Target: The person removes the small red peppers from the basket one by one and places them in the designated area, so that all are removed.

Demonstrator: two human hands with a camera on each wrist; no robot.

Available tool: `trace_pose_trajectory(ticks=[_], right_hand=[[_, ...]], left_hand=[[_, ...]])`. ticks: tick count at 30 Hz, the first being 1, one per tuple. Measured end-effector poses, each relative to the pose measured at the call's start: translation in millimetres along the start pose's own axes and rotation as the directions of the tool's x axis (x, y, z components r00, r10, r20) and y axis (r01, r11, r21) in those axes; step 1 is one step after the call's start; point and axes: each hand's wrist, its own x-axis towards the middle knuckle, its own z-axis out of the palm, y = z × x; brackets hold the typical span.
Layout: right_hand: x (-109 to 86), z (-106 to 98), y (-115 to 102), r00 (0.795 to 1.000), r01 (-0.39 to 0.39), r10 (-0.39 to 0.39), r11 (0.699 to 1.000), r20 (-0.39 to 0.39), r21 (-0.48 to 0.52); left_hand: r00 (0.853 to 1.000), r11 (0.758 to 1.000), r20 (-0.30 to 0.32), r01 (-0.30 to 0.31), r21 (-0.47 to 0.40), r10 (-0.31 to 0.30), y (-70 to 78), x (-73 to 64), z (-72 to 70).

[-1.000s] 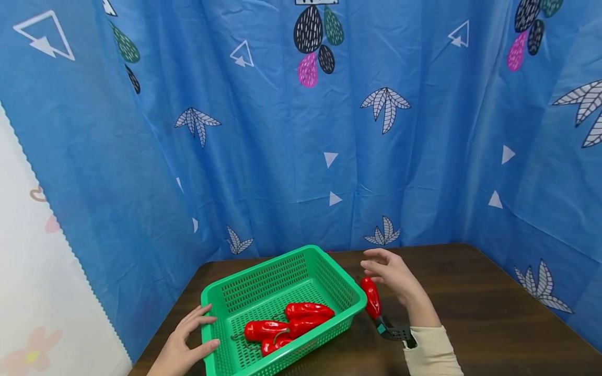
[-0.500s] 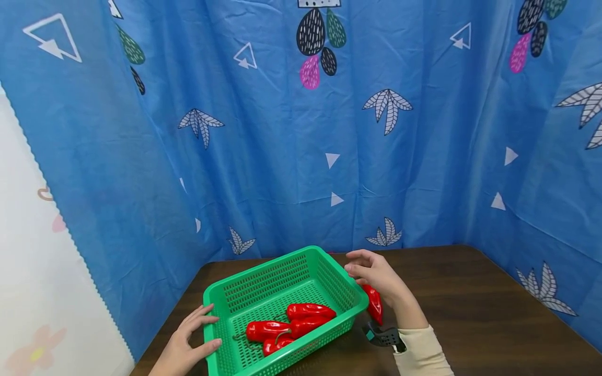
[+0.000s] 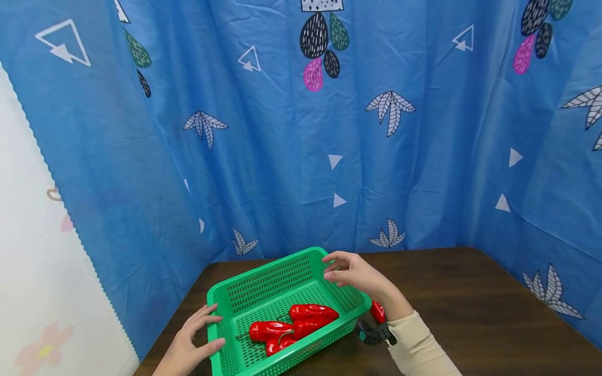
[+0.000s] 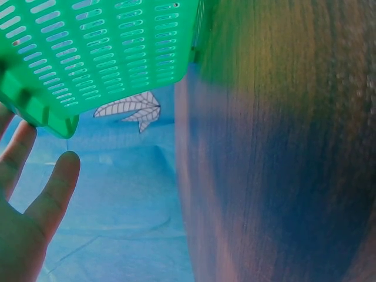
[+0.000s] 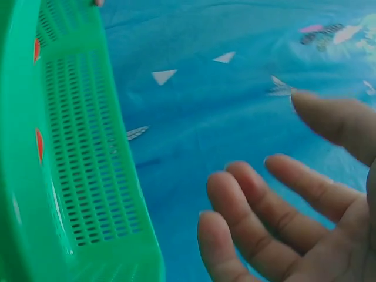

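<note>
A green perforated plastic basket (image 3: pixel 282 265) stands on the table with several glossy red peppers (image 3: pixel 270 331) lying in it. My left hand (image 3: pixel 190 339) is at the basket's left rim, fingers spread and touching it; in the left wrist view the thumb (image 4: pixel 56 194) stands apart from the plastic. Over the basket's right rim hovers my right hand (image 3: pixel 355 271), fingers loosely bent and nothing between them, as the right wrist view also shows. Another red pepper (image 3: pixel 378 312) lies on the table just outside the basket, partly hidden behind the right wrist.
The dark wooden table (image 3: pixel 461 303) extends to the right of the basket. A patterned blue curtain (image 3: pixel 282 156) hangs behind and beside it. A black wrist strap (image 3: pixel 373 333) is on the right forearm. A pale surface (image 3: pixel 56 292) is at far left.
My right hand has moved left, from above the pepper outside the basket to over the basket's right rim. The left hand stays at the left rim. The view has shifted slightly.
</note>
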Motion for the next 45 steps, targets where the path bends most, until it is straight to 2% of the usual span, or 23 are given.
trace_pose_trajectory(ticks=[3,9,19,26,31,38,45], right_hand=[[7.7,0.0,-3.0,0.996,0.017,-0.015,1.000,0.084,-0.018],[26.9,1.9,-11.6,0.976,0.053,-0.037,0.996,0.215,-0.071],[59.8,26.6,-25.3,0.920,0.110,-0.047,0.984,0.389,-0.141],[72.3,34.6,-17.0,0.904,0.057,0.016,0.986,0.428,-0.156],[78.5,32.7,-6.4,0.901,0.004,0.067,0.987,0.429,-0.163],[86.2,27.0,2.5,0.896,-0.025,0.132,0.968,0.423,-0.249],[92.2,26.3,11.4,0.899,-0.073,0.175,0.964,0.401,-0.257]], left_hand=[[1.000,1.000,0.006,0.011,-0.006,-0.011,-0.7,0.3,0.8],[1.000,1.000,0.007,0.005,0.001,-0.006,-0.6,2.5,0.7],[1.000,1.000,-0.007,-0.016,0.007,0.016,-1.1,0.6,-0.1],[1.000,1.000,0.002,-0.003,0.000,0.003,-2.9,0.7,-0.3],[1.000,1.000,-0.006,-0.001,-0.003,0.001,-3.6,1.2,0.5],[1.000,1.000,-0.006,0.000,-0.002,-0.001,-3.6,1.2,2.6],[1.000,1.000,0.001,0.012,0.011,-0.012,-2.4,3.5,1.3]])
